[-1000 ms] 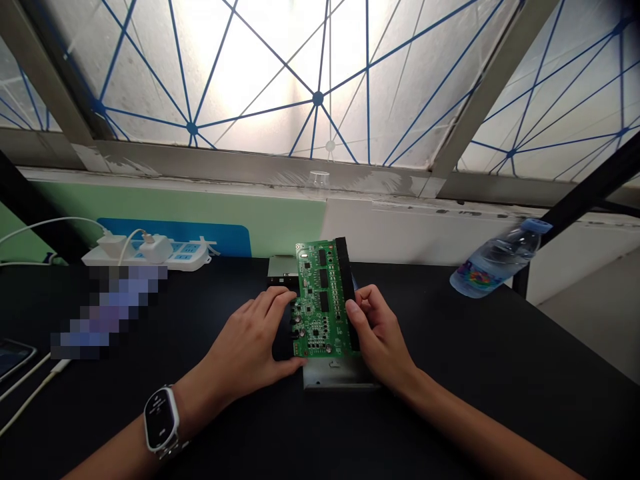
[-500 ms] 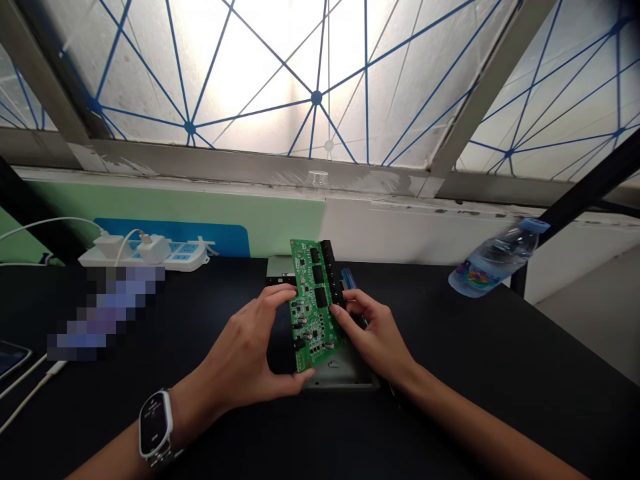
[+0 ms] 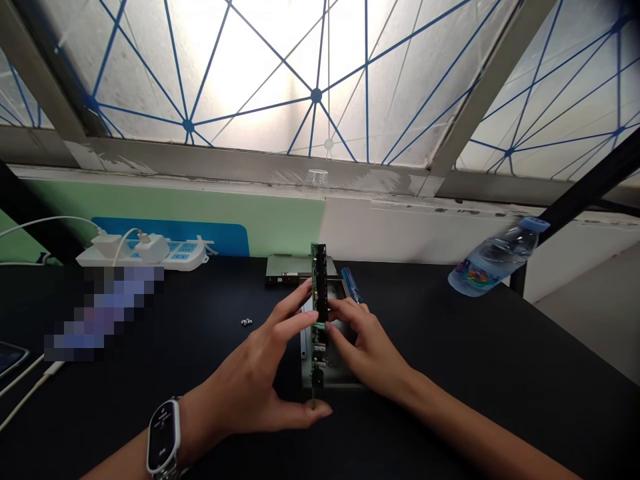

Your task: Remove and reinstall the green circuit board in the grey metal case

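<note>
A green circuit board (image 3: 319,280) stands nearly edge-on to me, with a row of black connectors along its side. My left hand (image 3: 265,367) grips it from the left, thumb at the near end and fingers on its flat side. From the right, the fingertips of my right hand (image 3: 367,340) pinch the board near its middle. Beneath lies an open metal case (image 3: 340,381), partly hidden by the board and hands. Behind it rests a flat metal panel or box (image 3: 283,268) with a dark front edge. A blue screwdriver handle (image 3: 351,283) shows just beyond my right hand.
Several small screws (image 3: 247,322) lie left of the board. A white power strip (image 3: 193,257) with plugs and cables stands at the back left, and a phone (image 3: 11,359) at the left edge. A water bottle (image 3: 493,260) leans at the right near a black post.
The board has turned from showing its component face to nearly edge-on. My left hand has shifted slightly right and nearer. The screws and more of the metal case have come into view.
</note>
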`<act>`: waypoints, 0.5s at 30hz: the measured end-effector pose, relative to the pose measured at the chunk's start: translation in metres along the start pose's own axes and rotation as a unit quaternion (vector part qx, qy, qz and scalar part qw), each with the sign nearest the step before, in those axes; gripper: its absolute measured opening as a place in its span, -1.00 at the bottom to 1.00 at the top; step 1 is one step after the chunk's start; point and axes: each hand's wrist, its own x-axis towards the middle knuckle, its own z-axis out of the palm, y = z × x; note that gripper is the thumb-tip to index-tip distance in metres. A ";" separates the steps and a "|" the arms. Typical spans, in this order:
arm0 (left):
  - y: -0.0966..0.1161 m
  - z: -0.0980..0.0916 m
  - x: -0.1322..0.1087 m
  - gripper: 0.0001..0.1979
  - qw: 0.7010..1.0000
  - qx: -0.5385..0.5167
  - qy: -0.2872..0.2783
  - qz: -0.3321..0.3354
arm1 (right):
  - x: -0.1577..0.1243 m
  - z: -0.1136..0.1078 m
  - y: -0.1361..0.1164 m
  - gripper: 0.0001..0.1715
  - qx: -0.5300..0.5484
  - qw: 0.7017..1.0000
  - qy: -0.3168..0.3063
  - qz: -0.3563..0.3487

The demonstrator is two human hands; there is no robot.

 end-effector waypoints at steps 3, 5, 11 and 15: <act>0.000 0.002 0.000 0.01 1.000 0.004 -0.010 0.018 | 0.000 0.000 0.000 -0.66 0.002 1.000 0.000 -0.003; -0.001 0.002 0.000 0.02 1.000 0.004 -0.013 0.021 | 0.000 0.000 -0.001 -0.70 0.005 1.000 -0.003 0.003; 0.001 0.004 0.001 0.08 1.000 -0.002 -0.010 0.019 | 0.003 -0.002 -0.004 -0.75 0.003 1.000 -0.014 0.018; 0.005 0.006 0.001 0.30 0.998 -0.040 -0.011 -0.048 | 0.005 -0.005 -0.009 -0.73 0.040 0.997 -0.034 0.052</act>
